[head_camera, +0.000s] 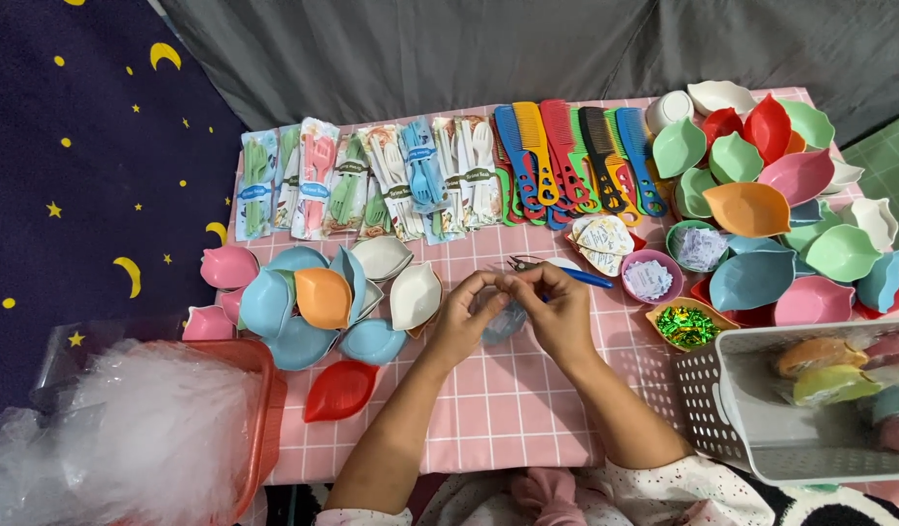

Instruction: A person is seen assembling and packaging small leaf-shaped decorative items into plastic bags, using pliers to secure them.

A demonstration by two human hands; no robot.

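Hands, left (pixel 466 317) and right (pixel 557 314), fingertips pinching clear bag (pixel 505 319) (axis unclear), pink table (pixel 508 399)

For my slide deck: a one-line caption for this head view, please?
Both hands, left hand and right hand, pinch a small clear bag above a pink checked table crowded with leaf-shaped bowls and combs.

A row of packed plastic cutlery sets (pixel 372 180) lies along the far edge of the pink checked surface (pixel 508 399), with coloured combs (pixel 566 156) beside it. Leaf-shaped bowls (pixel 761 209) are heaped at the right, more leaf-shaped dishes (pixel 318 297) at the left. A white perforated basket (pixel 722 399) stands at the near right.
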